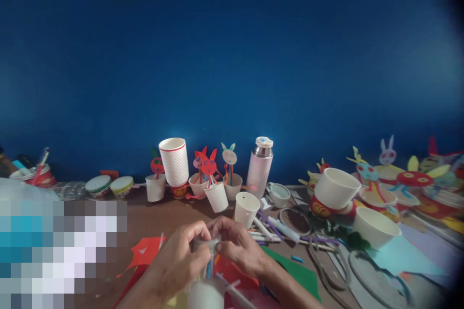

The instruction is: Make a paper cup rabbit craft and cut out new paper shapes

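Observation:
Both hands meet low in the middle of the view. My left hand (184, 256) has its fingers closed on the left side of a small pale round piece (208, 242). On the piece's right side, the fingers of my right hand (235, 246) are bent and pressed against it. Thin blue and orange strips (210, 268) run down from the piece toward a white paper cup (206, 294) just below the hands. Red paper (237, 273) lies under my right hand, and more red paper (145, 251) is to the left of my left hand.
Behind the hands stand a tall cup stack (174, 161), a pink flask (260, 166) and cups with paper animal heads (209, 166). Green paper (295, 273), pens (270, 224) and a looped grey strap (329, 270) lie to the right. Two lidded tubs (97, 184) sit back left.

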`<state>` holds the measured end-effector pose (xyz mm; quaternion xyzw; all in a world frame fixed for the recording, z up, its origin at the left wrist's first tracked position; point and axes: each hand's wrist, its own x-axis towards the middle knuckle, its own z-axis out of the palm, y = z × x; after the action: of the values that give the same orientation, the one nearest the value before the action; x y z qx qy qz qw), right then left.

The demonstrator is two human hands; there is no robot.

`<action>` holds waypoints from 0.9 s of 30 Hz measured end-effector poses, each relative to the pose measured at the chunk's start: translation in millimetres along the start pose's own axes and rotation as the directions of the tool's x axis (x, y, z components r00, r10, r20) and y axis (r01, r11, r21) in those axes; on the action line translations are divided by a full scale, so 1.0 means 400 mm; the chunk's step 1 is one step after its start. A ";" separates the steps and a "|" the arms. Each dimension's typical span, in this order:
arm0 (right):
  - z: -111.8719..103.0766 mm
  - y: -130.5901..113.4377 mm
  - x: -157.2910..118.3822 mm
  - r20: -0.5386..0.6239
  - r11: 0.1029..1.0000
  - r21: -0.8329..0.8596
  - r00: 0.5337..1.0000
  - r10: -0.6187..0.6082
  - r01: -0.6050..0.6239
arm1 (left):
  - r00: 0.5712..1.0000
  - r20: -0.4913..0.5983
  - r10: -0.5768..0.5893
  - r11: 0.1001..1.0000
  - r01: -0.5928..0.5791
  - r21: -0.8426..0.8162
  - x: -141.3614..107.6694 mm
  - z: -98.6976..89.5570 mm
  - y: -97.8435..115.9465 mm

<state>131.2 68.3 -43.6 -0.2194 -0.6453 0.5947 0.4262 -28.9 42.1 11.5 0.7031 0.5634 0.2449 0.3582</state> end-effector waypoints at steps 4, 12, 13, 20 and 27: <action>-0.005 0.005 0.002 -0.004 0.999 0.044 1.000 0.017 -0.017 | 1.000 0.016 0.001 0.999 -0.001 -0.043 -0.004 -0.008 0.002; 0.000 0.003 0.002 0.022 0.996 0.083 1.000 0.013 -0.014 | 0.999 0.035 0.031 0.995 -0.028 -0.093 -0.008 -0.012 0.007; 0.002 0.001 0.002 0.021 0.998 0.068 1.000 0.010 -0.011 | 0.999 0.030 0.028 0.995 -0.025 -0.093 -0.008 -0.011 0.004; 0.004 0.012 0.004 -0.013 0.996 0.090 1.000 -0.003 0.004 | 1.000 0.021 0.001 0.993 0.002 -0.117 -0.014 -0.011 0.001; -0.004 0.023 0.008 -0.068 0.971 0.239 0.998 -0.012 0.028 | 0.997 0.062 0.045 0.980 -0.032 -0.197 -0.015 -0.015 0.023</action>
<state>128.8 73.6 -51.7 -0.1793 -0.5567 0.6563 0.4767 -29.4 36.8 22.8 0.6829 0.5104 0.2826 0.4395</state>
